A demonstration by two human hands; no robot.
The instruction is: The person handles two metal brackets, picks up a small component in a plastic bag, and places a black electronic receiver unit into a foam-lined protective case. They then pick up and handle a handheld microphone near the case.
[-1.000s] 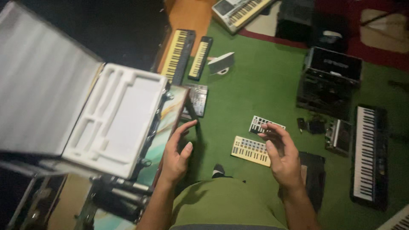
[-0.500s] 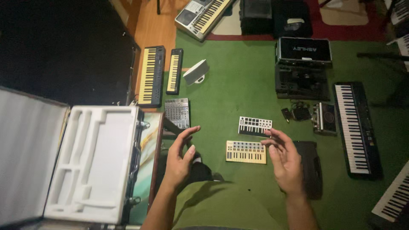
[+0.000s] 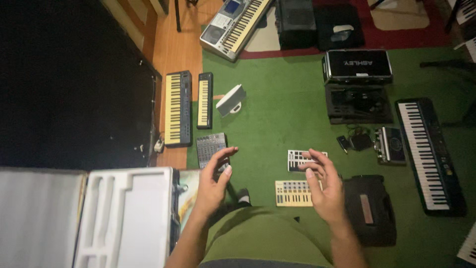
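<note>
Both my hands hover empty in front of me above the green carpet. My left hand [image 3: 214, 179] has its fingers spread, just right of an open hard case with a white moulded foam insert [image 3: 124, 218] and over a small grey mixer [image 3: 210, 149]. My right hand [image 3: 322, 184] is also spread, above a small cream pad keyboard [image 3: 292, 193] and a small white pad keyboard [image 3: 299, 159] that lie on the floor. Neither hand touches anything.
Two yellow-keyed keyboards [image 3: 177, 106] [image 3: 205, 99] lie at the carpet's left edge, a silver keyboard [image 3: 235, 27] at the top. A black case [image 3: 357, 64], a long black keyboard [image 3: 427, 154], a small audio box [image 3: 390, 145] and a black bag [image 3: 369, 208] are at the right.
The view has swung so the open case slid to the lower left. Both hands stayed raised and empty, and their fingers have spread wider.
</note>
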